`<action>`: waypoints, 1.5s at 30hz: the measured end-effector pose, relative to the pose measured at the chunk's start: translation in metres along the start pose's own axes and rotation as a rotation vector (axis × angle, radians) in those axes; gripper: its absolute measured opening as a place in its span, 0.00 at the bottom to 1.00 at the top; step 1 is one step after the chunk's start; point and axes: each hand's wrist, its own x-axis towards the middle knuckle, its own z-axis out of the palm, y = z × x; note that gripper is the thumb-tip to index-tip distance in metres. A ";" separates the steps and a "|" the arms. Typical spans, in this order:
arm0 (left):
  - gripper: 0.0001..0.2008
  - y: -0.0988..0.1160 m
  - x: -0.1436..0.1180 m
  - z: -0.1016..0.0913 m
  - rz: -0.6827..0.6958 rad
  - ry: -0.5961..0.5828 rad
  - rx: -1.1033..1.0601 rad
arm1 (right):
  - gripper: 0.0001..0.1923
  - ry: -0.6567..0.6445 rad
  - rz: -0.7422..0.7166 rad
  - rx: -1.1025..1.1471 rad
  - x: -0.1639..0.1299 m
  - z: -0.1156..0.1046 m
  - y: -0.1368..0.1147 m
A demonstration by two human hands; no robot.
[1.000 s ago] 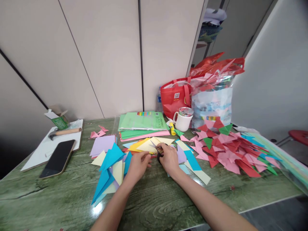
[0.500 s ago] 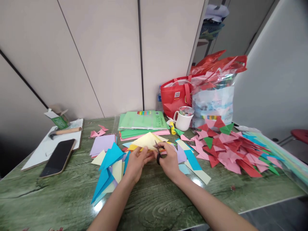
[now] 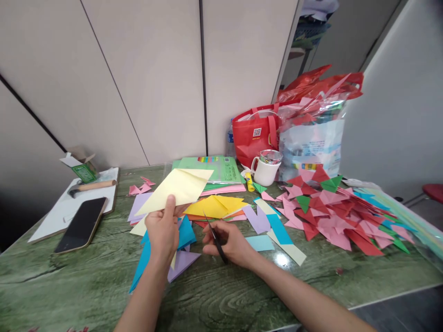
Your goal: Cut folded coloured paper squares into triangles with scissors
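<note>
Raised over the table, a folded pale yellow sheet of paper point(image 3: 185, 183) is pinched in my left hand point(image 3: 162, 228), thumb on top. My right hand point(image 3: 228, 242) holds dark scissors point(image 3: 217, 240), their blades together and pointing up and away. Just beyond the scissor tips lies folded golden yellow paper point(image 3: 211, 206) on a stack of coloured sheets. Blue folded papers point(image 3: 187, 232) and a purple folded piece point(image 3: 182, 264) lie under and beside my left hand. A light blue strip point(image 3: 260, 243) is next to my right wrist.
Green paper packs point(image 3: 221, 168) lie at the back, near a white mug point(image 3: 266, 170) and a glue stick point(image 3: 249, 181). Red and pink folded pieces point(image 3: 332, 216) pile up at right, before a red bag point(image 3: 254, 138). A phone point(image 3: 81, 226) and hammer point(image 3: 93, 186) are at left.
My left hand has lifted the pale yellow paper up and left, away from the scissors, uncovering the golden yellow paper. My right hand has drawn slightly down and left, its scissors now closed.
</note>
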 end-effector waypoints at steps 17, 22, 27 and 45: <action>0.13 -0.010 -0.005 -0.006 -0.249 -0.287 0.210 | 0.18 -0.095 0.097 0.197 -0.001 -0.003 -0.011; 0.13 -0.012 -0.009 -0.004 -0.301 -0.324 0.304 | 0.19 -0.087 0.099 0.185 -0.001 -0.003 -0.011; 0.14 -0.011 -0.004 -0.004 -0.246 -0.271 0.173 | 0.19 -0.100 0.117 0.230 -0.002 -0.003 -0.011; 0.20 -0.013 -0.016 -0.004 0.239 -0.206 0.669 | 0.20 -0.108 0.132 0.251 -0.004 -0.003 -0.016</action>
